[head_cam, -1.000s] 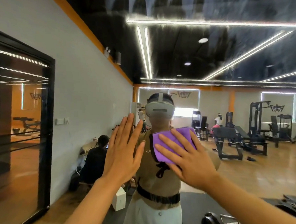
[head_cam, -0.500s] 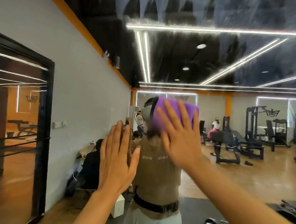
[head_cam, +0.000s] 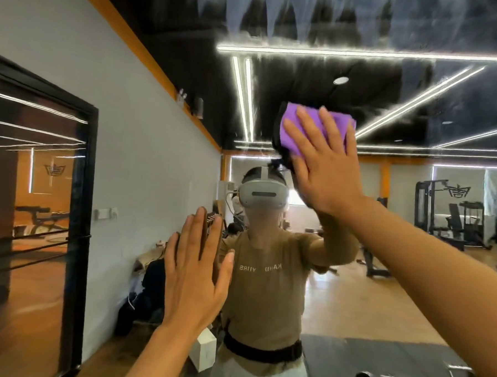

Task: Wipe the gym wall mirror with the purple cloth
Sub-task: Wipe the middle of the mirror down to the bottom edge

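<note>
In the head view, the only one given, the right hand point(head_cam: 326, 166) lies flat with straight, spread fingers and presses the purple cloth point(head_cam: 316, 128) against the mirror point(head_cam: 418, 110), high on the glass, above the reflected headset of the person wiping. The cloth is folded to a pad, and most of it is covered by the palm and fingers, with its upper and left edges showing. The left hand point(head_cam: 193, 277) is lower and to the left, fingers straight and slightly apart, palm toward the glass; it holds nothing, and it seems to rest on the mirror as a brace, though whether it truly touches cannot be told from this angle. As for progress, the wiping is plainly under way: the cloth is on the glass in the upper middle. Across the top of the mirror runs a band of pale, scalloped smears and streaks point(head_cam: 308, 15), probably residue or drying moisture, and that band looks unfinished. The glass lower down, around the reflected torso and gym floor, looks fairly clear, so the upper strip and the right side likely remain to be done.
</note>
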